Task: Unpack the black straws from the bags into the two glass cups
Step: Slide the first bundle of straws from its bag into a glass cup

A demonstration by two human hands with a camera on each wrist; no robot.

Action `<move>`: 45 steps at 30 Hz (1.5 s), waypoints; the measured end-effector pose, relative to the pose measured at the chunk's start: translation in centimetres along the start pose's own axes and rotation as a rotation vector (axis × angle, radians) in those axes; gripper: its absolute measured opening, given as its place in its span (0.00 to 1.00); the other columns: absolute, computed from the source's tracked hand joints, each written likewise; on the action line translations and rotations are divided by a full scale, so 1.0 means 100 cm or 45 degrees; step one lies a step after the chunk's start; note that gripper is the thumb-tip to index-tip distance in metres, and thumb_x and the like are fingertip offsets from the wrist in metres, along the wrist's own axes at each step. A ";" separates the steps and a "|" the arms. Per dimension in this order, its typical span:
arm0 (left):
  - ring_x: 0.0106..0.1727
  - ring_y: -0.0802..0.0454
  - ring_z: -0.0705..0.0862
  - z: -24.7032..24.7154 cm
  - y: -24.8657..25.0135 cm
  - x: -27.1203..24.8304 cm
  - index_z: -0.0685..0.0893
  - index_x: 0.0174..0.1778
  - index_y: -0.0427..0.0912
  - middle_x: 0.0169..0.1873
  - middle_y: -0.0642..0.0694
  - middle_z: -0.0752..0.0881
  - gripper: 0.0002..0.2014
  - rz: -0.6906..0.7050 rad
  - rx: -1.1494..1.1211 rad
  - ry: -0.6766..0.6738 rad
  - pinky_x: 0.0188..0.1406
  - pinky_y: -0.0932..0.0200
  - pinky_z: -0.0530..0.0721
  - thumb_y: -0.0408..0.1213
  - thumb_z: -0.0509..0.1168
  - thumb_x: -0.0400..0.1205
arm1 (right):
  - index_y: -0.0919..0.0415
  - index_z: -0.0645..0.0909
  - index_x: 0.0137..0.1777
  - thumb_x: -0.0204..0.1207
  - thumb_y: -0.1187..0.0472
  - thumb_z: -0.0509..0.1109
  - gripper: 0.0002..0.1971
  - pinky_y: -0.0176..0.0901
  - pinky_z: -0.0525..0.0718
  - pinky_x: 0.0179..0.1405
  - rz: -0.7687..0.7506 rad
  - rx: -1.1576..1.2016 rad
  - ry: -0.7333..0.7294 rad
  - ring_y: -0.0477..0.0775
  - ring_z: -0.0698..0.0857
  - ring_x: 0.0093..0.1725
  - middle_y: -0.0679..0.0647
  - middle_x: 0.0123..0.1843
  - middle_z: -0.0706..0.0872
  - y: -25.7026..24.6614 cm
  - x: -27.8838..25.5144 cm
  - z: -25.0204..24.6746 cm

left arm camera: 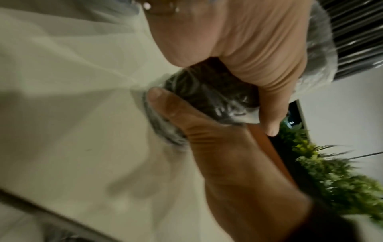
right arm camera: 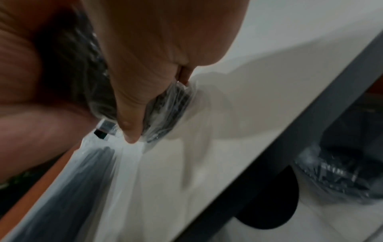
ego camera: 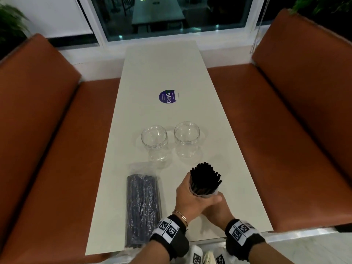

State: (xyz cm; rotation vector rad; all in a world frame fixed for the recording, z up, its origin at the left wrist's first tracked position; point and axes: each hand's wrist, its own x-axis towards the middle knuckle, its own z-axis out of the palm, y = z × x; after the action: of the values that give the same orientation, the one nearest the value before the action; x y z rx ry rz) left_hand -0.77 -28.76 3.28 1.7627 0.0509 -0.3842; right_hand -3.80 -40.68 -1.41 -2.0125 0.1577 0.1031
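Near the table (ego camera: pixel 152 77) edge, both hands clenched round one bundle of black straws (ego camera: pixel 206 179): left hand (ego camera: pixel 192 199) uppermost, right hand (ego camera: pixel 216 209) below; straw tips projecting toward two glass cups (ego camera: pixel 154 139).

Head view: dim indoor light from overhead, night-dark window (ego camera: pixel 158 14) far. Pale tabletop (ego camera: pixel 163 69) evenly lit, soft shadows under glass cups (ego camera: pixel 154 139). Strong wide-angle bending at edges, benches (ego camera: pixel 38 115) curved. Both wrist views: heavy motion blur, soft focus, glare specks on plastic bag (left arm camera: pixel 228 104); hand shadows on tabletop.
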 end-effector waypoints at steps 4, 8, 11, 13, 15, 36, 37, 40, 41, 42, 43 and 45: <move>0.51 0.70 0.92 0.001 -0.010 -0.002 0.87 0.53 0.58 0.48 0.70 0.93 0.31 -0.023 0.041 0.039 0.49 0.71 0.91 0.39 0.93 0.57 | 0.41 0.84 0.56 0.76 0.52 0.78 0.10 0.21 0.82 0.50 -0.126 -0.182 0.060 0.26 0.86 0.51 0.30 0.49 0.85 0.000 -0.006 -0.003; 0.48 0.67 0.93 -0.001 -0.003 -0.003 0.89 0.50 0.58 0.45 0.65 0.94 0.26 -0.046 0.032 0.086 0.47 0.65 0.92 0.37 0.90 0.61 | 0.45 0.82 0.73 0.61 0.34 0.84 0.39 0.15 0.75 0.63 -0.121 -0.351 -0.170 0.24 0.81 0.65 0.25 0.63 0.80 -0.004 -0.006 -0.026; 0.40 0.59 0.95 -0.028 0.020 0.003 0.91 0.47 0.50 0.39 0.55 0.96 0.21 -0.035 0.011 0.138 0.39 0.60 0.92 0.30 0.89 0.62 | 0.43 0.56 0.91 0.51 0.32 0.90 0.69 0.25 0.68 0.79 0.011 -0.477 -0.288 0.35 0.72 0.80 0.29 0.83 0.68 -0.022 0.002 -0.057; 0.38 0.52 0.95 -0.061 0.047 0.003 0.92 0.46 0.47 0.37 0.51 0.96 0.21 0.029 0.064 0.154 0.35 0.54 0.94 0.30 0.89 0.61 | 0.40 0.46 0.93 0.57 0.36 0.91 0.71 0.40 0.66 0.86 0.050 -0.656 -0.291 0.47 0.66 0.89 0.41 0.91 0.64 -0.049 0.012 -0.079; 0.39 0.50 0.95 -0.104 0.081 -0.001 0.91 0.46 0.47 0.37 0.51 0.96 0.21 0.098 0.182 0.168 0.37 0.51 0.96 0.32 0.89 0.60 | 0.39 0.48 0.93 0.63 0.43 0.91 0.66 0.39 0.67 0.82 -0.010 -0.717 -0.217 0.50 0.67 0.88 0.48 0.90 0.67 -0.084 0.026 -0.094; 0.42 0.47 0.89 -0.230 0.175 0.119 0.86 0.60 0.48 0.46 0.49 0.88 0.29 -0.049 2.179 -0.165 0.40 0.55 0.87 0.44 0.84 0.63 | 0.55 0.53 0.93 0.56 0.40 0.93 0.71 0.54 0.58 0.93 -0.494 -0.813 -0.184 0.60 0.61 0.92 0.57 0.92 0.66 -0.205 0.181 0.055; 0.42 0.47 0.89 -0.227 0.177 0.123 0.86 0.62 0.47 0.47 0.48 0.89 0.30 -0.043 2.213 -0.191 0.39 0.55 0.85 0.44 0.84 0.64 | 0.54 0.57 0.92 0.55 0.39 0.92 0.68 0.54 0.58 0.93 -0.469 -0.778 -0.161 0.60 0.62 0.92 0.57 0.91 0.69 -0.200 0.185 0.058; 0.43 0.47 0.85 -0.217 0.185 0.131 0.85 0.65 0.45 0.47 0.48 0.87 0.30 -0.043 2.313 -0.282 0.42 0.54 0.82 0.45 0.86 0.67 | 0.54 0.68 0.87 0.56 0.38 0.91 0.60 0.54 0.55 0.93 -0.409 -0.681 -0.104 0.58 0.63 0.92 0.53 0.86 0.77 -0.185 0.193 0.067; 0.44 0.47 0.84 -0.214 0.188 0.133 0.86 0.65 0.44 0.46 0.48 0.86 0.29 -0.036 2.353 -0.318 0.43 0.54 0.82 0.45 0.86 0.69 | 0.55 0.70 0.86 0.56 0.38 0.91 0.58 0.54 0.55 0.93 -0.388 -0.655 -0.101 0.58 0.63 0.92 0.53 0.85 0.78 -0.182 0.195 0.071; 0.44 0.46 0.84 -0.210 0.191 0.134 0.86 0.65 0.44 0.46 0.47 0.85 0.28 -0.023 2.394 -0.350 0.44 0.54 0.82 0.44 0.85 0.70 | 0.55 0.70 0.85 0.57 0.39 0.91 0.56 0.54 0.56 0.93 -0.358 -0.633 -0.101 0.58 0.64 0.91 0.53 0.84 0.78 -0.179 0.196 0.074; 0.46 0.46 0.85 -0.207 0.194 0.135 0.87 0.64 0.43 0.46 0.46 0.85 0.26 -0.010 2.427 -0.371 0.45 0.54 0.81 0.43 0.85 0.72 | 0.55 0.71 0.84 0.58 0.41 0.90 0.54 0.54 0.58 0.92 -0.333 -0.616 -0.086 0.59 0.66 0.90 0.53 0.83 0.79 -0.177 0.196 0.077; 0.56 0.44 0.89 -0.200 0.197 0.138 0.87 0.66 0.42 0.55 0.44 0.90 0.22 0.066 2.446 -0.371 0.49 0.53 0.80 0.40 0.81 0.77 | 0.54 0.74 0.80 0.58 0.44 0.89 0.49 0.54 0.71 0.86 -0.301 -0.561 -0.005 0.58 0.77 0.81 0.52 0.77 0.83 -0.173 0.196 0.080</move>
State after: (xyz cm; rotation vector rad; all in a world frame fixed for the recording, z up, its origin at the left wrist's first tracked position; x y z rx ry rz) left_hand 21.60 -16.52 21.46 3.5152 -0.8330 -0.7417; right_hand 18.26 -27.33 7.76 -2.4534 -0.1177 -0.0106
